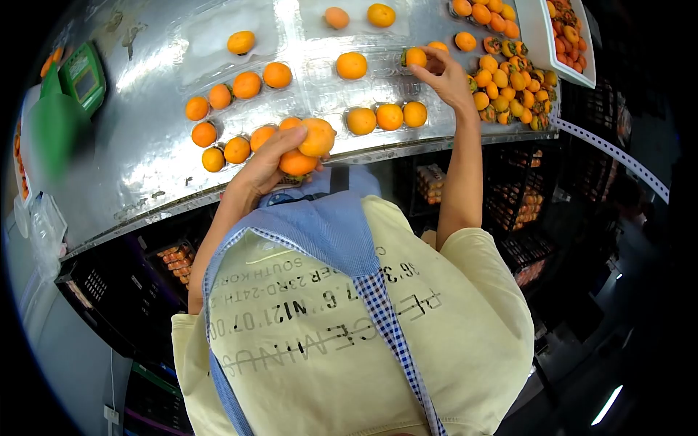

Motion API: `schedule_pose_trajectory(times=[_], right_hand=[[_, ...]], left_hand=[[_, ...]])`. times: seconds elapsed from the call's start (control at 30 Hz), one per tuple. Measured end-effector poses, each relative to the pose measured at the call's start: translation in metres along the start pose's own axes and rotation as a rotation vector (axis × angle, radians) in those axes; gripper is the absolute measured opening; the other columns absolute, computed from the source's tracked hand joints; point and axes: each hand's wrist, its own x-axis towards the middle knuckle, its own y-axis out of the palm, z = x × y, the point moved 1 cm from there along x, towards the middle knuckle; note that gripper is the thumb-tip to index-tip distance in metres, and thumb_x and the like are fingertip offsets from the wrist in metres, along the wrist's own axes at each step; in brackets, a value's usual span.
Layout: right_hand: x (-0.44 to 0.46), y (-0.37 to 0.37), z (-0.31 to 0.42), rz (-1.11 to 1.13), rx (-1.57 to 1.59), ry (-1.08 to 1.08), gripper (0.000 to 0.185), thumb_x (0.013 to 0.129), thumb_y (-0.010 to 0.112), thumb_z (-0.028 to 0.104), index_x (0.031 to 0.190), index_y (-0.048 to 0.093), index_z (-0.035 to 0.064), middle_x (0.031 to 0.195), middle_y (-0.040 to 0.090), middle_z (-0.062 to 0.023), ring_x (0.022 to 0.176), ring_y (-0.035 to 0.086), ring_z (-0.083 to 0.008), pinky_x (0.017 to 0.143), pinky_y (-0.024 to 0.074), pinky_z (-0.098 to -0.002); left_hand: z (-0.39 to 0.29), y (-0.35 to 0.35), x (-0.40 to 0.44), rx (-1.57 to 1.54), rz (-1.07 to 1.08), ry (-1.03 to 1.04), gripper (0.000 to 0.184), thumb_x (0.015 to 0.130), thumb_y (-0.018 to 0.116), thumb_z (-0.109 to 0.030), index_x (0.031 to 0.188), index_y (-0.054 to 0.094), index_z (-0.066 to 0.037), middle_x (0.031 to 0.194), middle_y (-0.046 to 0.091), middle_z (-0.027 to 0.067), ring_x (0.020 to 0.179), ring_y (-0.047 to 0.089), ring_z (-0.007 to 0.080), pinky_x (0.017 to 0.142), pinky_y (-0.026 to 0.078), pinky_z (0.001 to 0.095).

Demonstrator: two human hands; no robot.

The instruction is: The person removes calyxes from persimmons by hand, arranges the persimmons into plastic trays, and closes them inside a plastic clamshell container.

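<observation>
Your left hand (pixel 280 150) curls around two orange fruits (pixel 318 138); your right hand (pixel 448 80) pinches another fruit (pixel 415 57) at the clear tray (pixel 385 69). They're likely firm, smooth, bruisable: cup the sides. Three line its near row; the pile (pixel 509 87) rightward on the table (pixel 156 83) defies counting.

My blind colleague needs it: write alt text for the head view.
A person's left hand holds orange fruits and the right hand touches another fruit over a metal table, with fruit rows and, at right, a fruit pile.
</observation>
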Motion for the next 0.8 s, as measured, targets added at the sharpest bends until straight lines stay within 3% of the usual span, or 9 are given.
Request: schedule_pose_trajectory(times=[0.13, 0.23, 0.33, 0.53, 0.7, 0.77, 0.8], right_hand=[[0.001, -0.008, 0.013, 0.033, -0.424, -0.029, 0.056, 0.070, 0.073, 0.044, 0.109, 0.064, 0.0042, 0.087, 0.066, -0.0110, 0.079, 0.063, -0.0219, 0.070, 0.0500, -0.0336], [0.009, -0.001, 0.006, 0.052, -0.533, -0.109, 0.054, 0.069, 0.073, 0.045, 0.106, 0.065, 0.0067, 0.092, 0.066, -0.0109, 0.083, 0.064, -0.0248, 0.071, 0.0503, -0.0366], [0.011, 0.005, 0.007, 0.037, -0.579, -0.150, 0.052, 0.070, 0.076, 0.041, 0.106, 0.064, 0.0042, 0.088, 0.065, -0.0100, 0.078, 0.062, -0.0230, 0.068, 0.0495, -0.0333], [0.013, 0.006, 0.007, 0.055, -0.523, -0.118, 0.052, 0.071, 0.076, 0.036, 0.110, 0.062, 0.0048, 0.096, 0.065, -0.0119, 0.086, 0.064, -0.0229, 0.074, 0.0506, -0.0345], [0.019, 0.008, -0.009, 0.124, -0.402, -0.131, 0.054, 0.070, 0.077, 0.036, 0.113, 0.061, 0.0059, 0.104, 0.064, -0.0148, 0.093, 0.063, -0.0283, 0.078, 0.0509, -0.0358], [0.019, 0.010, -0.002, 0.172, -0.484, -0.075, 0.049, 0.076, 0.067, 0.040, 0.109, 0.063, 0.0048, 0.106, 0.062, -0.0194, 0.100, 0.059, -0.0336, 0.086, 0.0470, -0.0420], [0.019, 0.013, -0.005, 0.183, -0.469, -0.062, 0.046, 0.078, 0.066, 0.043, 0.109, 0.064, 0.0088, 0.107, 0.063, -0.0138, 0.101, 0.059, -0.0305, 0.085, 0.0467, -0.0397]], left_hand=[[0.002, -0.001, 0.003, 0.016, 0.009, -0.001, 0.057, 0.087, 0.056, -0.051, 0.113, 0.053, 0.000, 0.094, 0.063, 0.0110, 0.079, 0.063, 0.0166, 0.060, 0.052, 0.0272], [0.002, 0.000, 0.004, 0.029, -0.004, -0.002, 0.058, 0.087, 0.056, -0.051, 0.113, 0.053, 0.001, 0.095, 0.062, 0.0114, 0.079, 0.063, 0.0168, 0.060, 0.053, 0.0275], [0.003, 0.000, 0.003, 0.030, -0.013, 0.002, 0.059, 0.087, 0.056, -0.051, 0.113, 0.053, 0.001, 0.094, 0.063, 0.0117, 0.079, 0.063, 0.0169, 0.060, 0.053, 0.0276], [0.001, -0.002, 0.002, 0.029, 0.008, 0.013, 0.056, 0.088, 0.056, -0.051, 0.112, 0.054, 0.000, 0.093, 0.063, 0.0117, 0.080, 0.063, 0.0165, 0.061, 0.053, 0.0278], [0.004, 0.000, 0.002, 0.014, -0.022, 0.041, 0.052, 0.088, 0.056, -0.046, 0.114, 0.053, -0.002, 0.093, 0.063, 0.0109, 0.081, 0.062, 0.0174, 0.063, 0.053, 0.0284], [0.012, -0.004, 0.005, 0.028, -0.073, 0.087, 0.053, 0.089, 0.054, -0.045, 0.118, 0.051, -0.001, 0.093, 0.063, 0.0117, 0.081, 0.062, 0.0188, 0.063, 0.052, 0.0294], [0.015, -0.008, 0.007, 0.030, -0.094, 0.105, 0.054, 0.089, 0.053, -0.046, 0.119, 0.050, -0.001, 0.094, 0.063, 0.0123, 0.080, 0.062, 0.0196, 0.062, 0.052, 0.0302]])
